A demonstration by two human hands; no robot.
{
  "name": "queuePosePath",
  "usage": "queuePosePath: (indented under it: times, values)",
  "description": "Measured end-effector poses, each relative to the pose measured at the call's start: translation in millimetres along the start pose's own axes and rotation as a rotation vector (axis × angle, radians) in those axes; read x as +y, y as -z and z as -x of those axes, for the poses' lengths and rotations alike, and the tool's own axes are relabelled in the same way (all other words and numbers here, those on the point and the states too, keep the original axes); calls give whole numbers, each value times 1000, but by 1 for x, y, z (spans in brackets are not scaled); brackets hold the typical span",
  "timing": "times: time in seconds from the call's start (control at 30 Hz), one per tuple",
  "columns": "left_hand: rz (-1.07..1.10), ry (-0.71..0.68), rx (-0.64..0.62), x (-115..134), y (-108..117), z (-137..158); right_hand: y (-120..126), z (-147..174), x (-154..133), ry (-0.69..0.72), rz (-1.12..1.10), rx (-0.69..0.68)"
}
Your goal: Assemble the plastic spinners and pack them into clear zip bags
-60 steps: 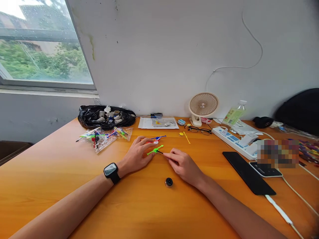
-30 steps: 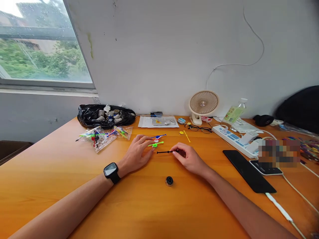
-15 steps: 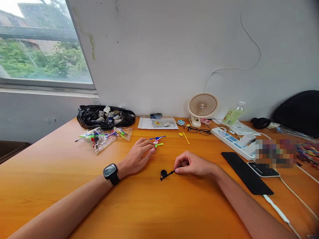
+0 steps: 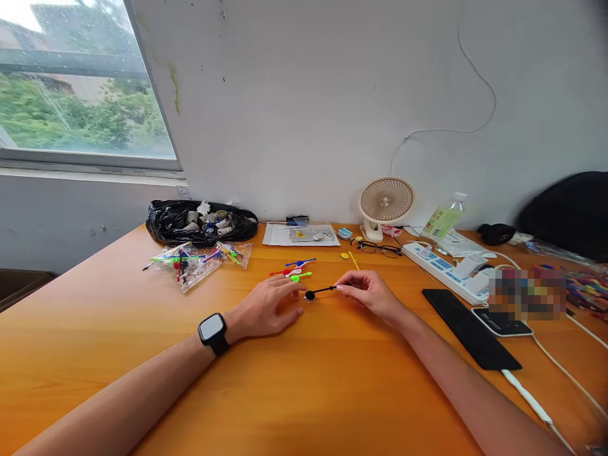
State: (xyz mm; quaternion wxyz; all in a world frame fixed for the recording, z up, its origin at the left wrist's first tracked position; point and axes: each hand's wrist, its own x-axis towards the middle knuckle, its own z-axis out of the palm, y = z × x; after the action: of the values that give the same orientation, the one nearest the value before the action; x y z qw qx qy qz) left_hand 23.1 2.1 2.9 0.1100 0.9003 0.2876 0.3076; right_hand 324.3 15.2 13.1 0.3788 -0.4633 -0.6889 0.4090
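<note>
Between thumb and fingers, my right hand (image 4: 373,296) pinches one end of a thin black plastic arrow (image 4: 325,289). Beside the arrow's other end is a small round black disc (image 4: 310,295); whether the two are joined I cannot tell. My left hand (image 4: 266,307) rests open on the table, fingers stretched out, its fingertips near the disc. Just beyond those fingers lie a blue arrow (image 4: 300,262), a red arrow (image 4: 280,273), a green arrow (image 4: 301,277) and a white piece between them. Partly behind my right hand is a yellow arrow (image 4: 353,259), with a yellow disc (image 4: 344,256) beside it.
Clear bags of coloured arrows (image 4: 190,266) lie left, before a black plastic bag (image 4: 156,221). At the back are papers (image 4: 275,235), a screwdriver (image 4: 297,221), a small fan (image 4: 386,201) and glasses (image 4: 380,248). A power strip (image 4: 439,269), bottle (image 4: 446,218) and black slab (image 4: 468,329) sit right.
My right hand has moved away from me, carrying the black arrow up beside the coloured ones. My left hand has drawn back slightly, uncovering the red arrow.
</note>
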Motion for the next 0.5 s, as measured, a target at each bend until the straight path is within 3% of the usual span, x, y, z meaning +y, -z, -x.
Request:
queuePosePath:
  times: [0.13, 0.27, 0.5]
  values:
    - [-13, 7, 35, -2, -2, -1, -26, 2, 7, 140, 46, 105]
    - [-37, 42, 67, -4, -5, -3, -41, 3, 11, 291, 69, 73]
    - [-69, 8, 45, -4, -5, -6, -42, 0, 13, 326, 140, -6]
